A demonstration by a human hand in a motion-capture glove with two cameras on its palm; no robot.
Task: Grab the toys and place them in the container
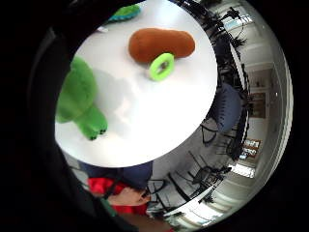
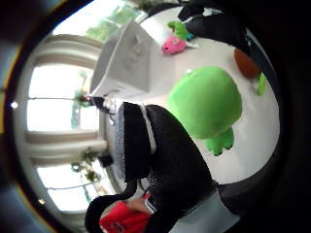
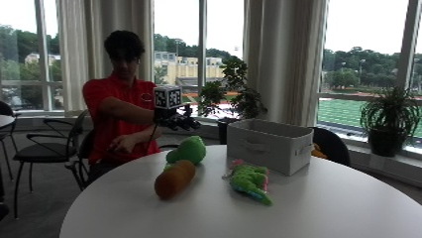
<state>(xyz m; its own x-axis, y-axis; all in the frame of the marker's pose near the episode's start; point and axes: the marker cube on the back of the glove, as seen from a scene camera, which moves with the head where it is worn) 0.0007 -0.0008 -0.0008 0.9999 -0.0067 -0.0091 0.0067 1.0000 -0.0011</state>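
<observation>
1. On the round white table [image 3: 342, 208] in the outside view lay three toys: a green plush toy [image 3: 189, 149], a brown plush toy [image 3: 175, 179] with a green ring at one end, and a green-and-pink plush toy [image 3: 250, 179]. All were outside the white fabric container [image 3: 270, 145], so by my reading nothing was yet put away (its inside was hidden from this side). The gloved right hand [image 3: 178, 121] hung above the green plush, apart from it and holding nothing; I could not tell how its fingers were set.
2. The little-finger-side palm view showed the green plush [image 1: 79, 96] and the brown toy [image 1: 161, 44] on the tabletop.
3. The thumb-side palm view showed the green plush [image 2: 206, 104] near the palm, ungrasped, with the container [image 2: 126, 60] beyond.
</observation>
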